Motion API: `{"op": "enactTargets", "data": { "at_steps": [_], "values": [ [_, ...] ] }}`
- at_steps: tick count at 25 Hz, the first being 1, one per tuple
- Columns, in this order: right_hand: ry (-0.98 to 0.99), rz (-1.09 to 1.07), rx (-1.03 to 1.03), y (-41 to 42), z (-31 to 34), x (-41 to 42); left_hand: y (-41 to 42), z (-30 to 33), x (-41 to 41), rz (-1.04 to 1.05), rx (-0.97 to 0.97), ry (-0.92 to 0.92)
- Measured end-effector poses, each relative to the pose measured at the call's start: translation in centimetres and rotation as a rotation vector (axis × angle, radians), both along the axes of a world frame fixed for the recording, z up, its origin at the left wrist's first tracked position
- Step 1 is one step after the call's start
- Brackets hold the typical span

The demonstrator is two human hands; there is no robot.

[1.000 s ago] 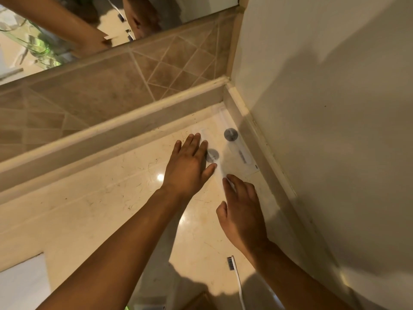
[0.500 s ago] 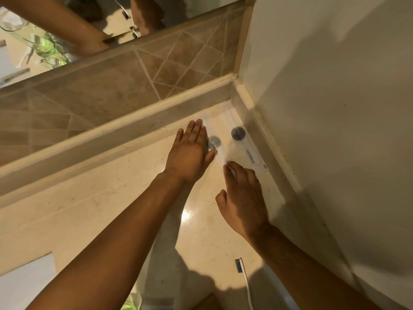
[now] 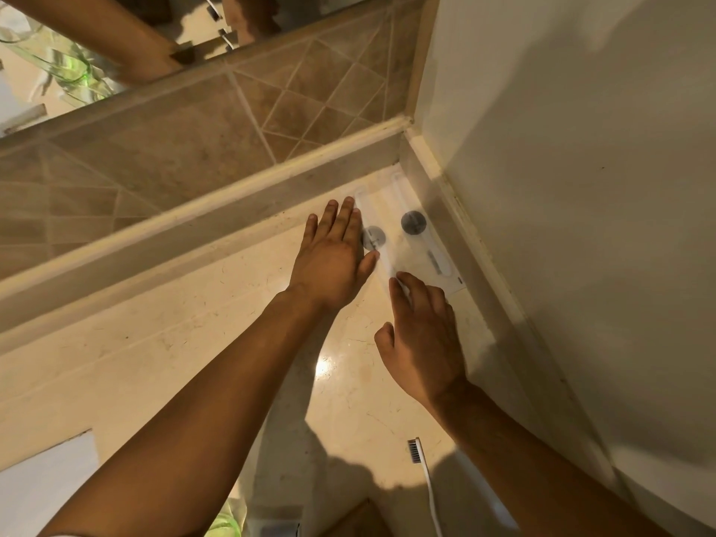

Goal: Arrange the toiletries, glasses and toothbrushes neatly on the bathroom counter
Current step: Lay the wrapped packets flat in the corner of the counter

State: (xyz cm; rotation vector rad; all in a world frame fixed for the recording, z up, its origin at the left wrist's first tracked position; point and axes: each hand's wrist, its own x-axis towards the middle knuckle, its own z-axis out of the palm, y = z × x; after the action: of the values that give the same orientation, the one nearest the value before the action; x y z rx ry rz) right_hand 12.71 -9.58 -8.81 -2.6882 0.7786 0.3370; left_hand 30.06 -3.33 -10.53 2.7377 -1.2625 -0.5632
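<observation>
Head view: both hands reached a little farther into the table (image 3: 162, 366) corner than a second ago, packets pushed closer against the wall trim. Left hand (image 3: 336, 257) flat, fingers straight, pressing beside the nearer sealed toothbrush packet (image 3: 377, 242); right hand (image 3: 424, 339) open too, forefinger tip on that packet's near end, second packet (image 3: 420, 230) just beyond, along the trim. Loose white toothbrush (image 3: 420, 465) lying well behind the right wrist.

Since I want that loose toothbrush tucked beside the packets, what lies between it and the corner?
The right hand and its forearm lie across the counter between the toothbrush and the packets in the corner. Nothing else visible blocks that stretch.
</observation>
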Motion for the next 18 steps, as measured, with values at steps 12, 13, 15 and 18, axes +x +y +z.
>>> {"op": "enactTargets", "data": {
  "at_steps": [12, 13, 15, 18],
  "values": [
    [-0.096, -0.037, 0.029, -0.8, -0.8, -0.2, 0.0, -0.4, -0.4, 0.019, -0.009, -0.022],
    [-0.117, -0.045, 0.042, -0.7, -0.8, -0.3, 0.1, -0.4, -0.5, 0.027, -0.022, -0.017],
    [-0.156, -0.043, 0.069, -0.6, -0.7, -0.5, 0.4, -0.3, -1.0, 0.044, -0.058, -0.007],
    [-0.189, -0.052, 0.094, -0.5, -0.6, -0.9, 1.2, 0.1, -1.9, 0.046, -0.092, 0.009]
  ]
}}
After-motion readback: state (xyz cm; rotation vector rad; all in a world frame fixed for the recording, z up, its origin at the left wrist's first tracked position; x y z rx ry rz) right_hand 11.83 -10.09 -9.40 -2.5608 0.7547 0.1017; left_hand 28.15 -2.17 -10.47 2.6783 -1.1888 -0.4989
